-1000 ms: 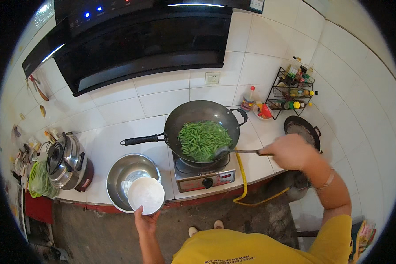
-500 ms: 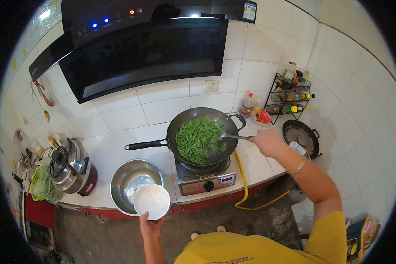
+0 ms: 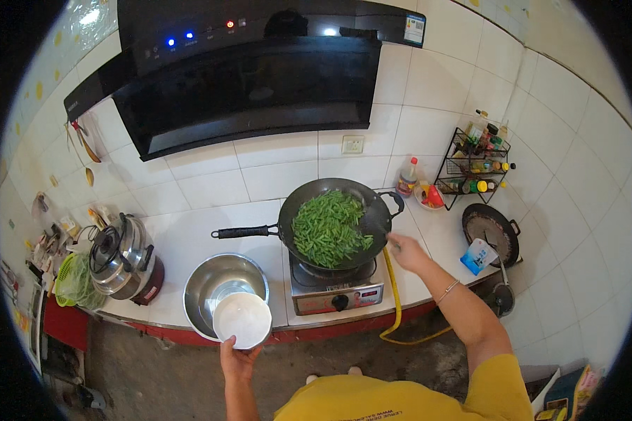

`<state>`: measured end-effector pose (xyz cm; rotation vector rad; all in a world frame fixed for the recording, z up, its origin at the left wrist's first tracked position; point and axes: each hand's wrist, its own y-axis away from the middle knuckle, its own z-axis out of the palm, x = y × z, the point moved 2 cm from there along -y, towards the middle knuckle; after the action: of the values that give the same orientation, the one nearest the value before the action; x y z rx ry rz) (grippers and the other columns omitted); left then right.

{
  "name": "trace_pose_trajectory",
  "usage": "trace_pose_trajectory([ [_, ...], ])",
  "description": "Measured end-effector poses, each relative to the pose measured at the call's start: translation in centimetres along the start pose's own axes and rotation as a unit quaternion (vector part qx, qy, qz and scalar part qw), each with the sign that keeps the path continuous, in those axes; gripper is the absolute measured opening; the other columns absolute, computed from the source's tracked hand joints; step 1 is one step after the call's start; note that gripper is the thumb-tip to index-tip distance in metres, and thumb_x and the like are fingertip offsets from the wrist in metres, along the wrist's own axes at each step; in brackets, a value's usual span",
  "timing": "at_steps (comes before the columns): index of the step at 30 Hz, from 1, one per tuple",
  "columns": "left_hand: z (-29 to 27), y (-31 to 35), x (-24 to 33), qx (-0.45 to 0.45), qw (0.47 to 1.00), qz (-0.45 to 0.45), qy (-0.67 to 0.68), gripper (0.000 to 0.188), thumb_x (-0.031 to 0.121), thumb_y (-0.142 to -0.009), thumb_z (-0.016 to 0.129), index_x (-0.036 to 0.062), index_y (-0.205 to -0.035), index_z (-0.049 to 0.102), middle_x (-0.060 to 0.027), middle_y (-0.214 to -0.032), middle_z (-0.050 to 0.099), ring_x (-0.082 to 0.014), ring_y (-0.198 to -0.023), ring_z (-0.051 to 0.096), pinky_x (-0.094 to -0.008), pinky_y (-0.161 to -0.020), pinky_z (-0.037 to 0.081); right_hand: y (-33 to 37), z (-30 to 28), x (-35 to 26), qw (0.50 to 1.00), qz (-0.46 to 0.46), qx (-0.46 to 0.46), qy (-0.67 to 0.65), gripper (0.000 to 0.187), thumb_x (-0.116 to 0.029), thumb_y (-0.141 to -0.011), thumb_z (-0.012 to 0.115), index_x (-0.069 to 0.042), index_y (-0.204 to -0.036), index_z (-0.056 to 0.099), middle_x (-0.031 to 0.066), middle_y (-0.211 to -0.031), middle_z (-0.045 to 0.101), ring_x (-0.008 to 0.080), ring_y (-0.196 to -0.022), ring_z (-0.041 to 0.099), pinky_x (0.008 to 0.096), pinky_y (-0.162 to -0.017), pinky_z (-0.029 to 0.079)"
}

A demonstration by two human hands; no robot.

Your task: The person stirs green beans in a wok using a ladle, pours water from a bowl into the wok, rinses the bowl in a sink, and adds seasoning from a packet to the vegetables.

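My left hand [image 3: 239, 359] grips the near rim of a white bowl [image 3: 243, 320], which overlaps the near edge of a steel basin [image 3: 196, 295]. I cannot tell whether the bowl holds anything. Cut green beans [image 3: 324, 228] lie in a dark wok [image 3: 376, 210] on a portable gas stove [image 3: 337, 298]. My right hand [image 3: 409, 252] is beside the wok's lower right rim with its fingers drawn together. No spatula is distinguishable at the fingers in this frame.
A pressure cooker [image 3: 130, 263] stands left of the basin. On the right are a sauce bottle [image 3: 406, 179], a spice rack [image 3: 474, 168], a second pan [image 3: 490, 228] and a blue-white packet [image 3: 479, 257]. A yellow hose [image 3: 393, 309] hangs over the counter edge. The range hood [image 3: 260, 91] is above.
My right hand has moved down and left to the wok's side, and the metal spatula seen in it earlier no longer shows. The left hand still holds the bowl. The view has shifted slightly.
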<state>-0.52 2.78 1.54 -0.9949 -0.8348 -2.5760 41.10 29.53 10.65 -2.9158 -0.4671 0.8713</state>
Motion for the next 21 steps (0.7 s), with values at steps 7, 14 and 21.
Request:
trace_pose_trajectory([
  [7,0.2,0.5,0.2,0.002,1.0,-0.002,-0.02,0.065,0.032,-0.079,0.057,0.0055,-0.135,0.037,-0.0165,-0.127,0.05,-0.0329,-0.109,0.055,-0.0468,-0.076,0.056,-0.7,-4.3,-3.4,0.997,-0.01,-0.068,-0.034,0.038,-0.008,-0.08,0.057,-0.006,-0.118,0.059,0.0198,-0.096,0.065,0.0338,-0.09,0.063,0.0391,-0.079,0.048],
  [14,2.2,0.7,-0.2,0.014,1.0,-0.009,0.013,0.058,0.029,-0.081,0.055,0.0061,-0.131,0.039,-0.0163,-0.121,0.054,-0.0318,-0.098,0.061,-0.0421,-0.068,0.059,-5.5,2.3,-3.7,0.959,0.127,-0.122,-0.22,0.045,-0.011,-0.082,0.059,-0.008,-0.127,0.053,0.0113,-0.077,0.063,0.0184,-0.066,0.059,0.0339,-0.062,0.049],
  [21,2.7,1.1,-0.2,0.031,0.999,0.002,0.009,0.054,0.029,-0.082,0.054,0.0061,-0.129,0.042,-0.0154,-0.117,0.056,-0.0309,-0.096,0.062,-0.0418,-0.067,0.059,-1.0,-2.2,-11.1,0.95,-0.154,-0.176,0.207,0.042,-0.01,-0.083,0.052,-0.02,-0.124,0.057,0.0168,-0.086,0.061,0.0327,-0.079,0.063,0.0423,-0.066,0.051],
])
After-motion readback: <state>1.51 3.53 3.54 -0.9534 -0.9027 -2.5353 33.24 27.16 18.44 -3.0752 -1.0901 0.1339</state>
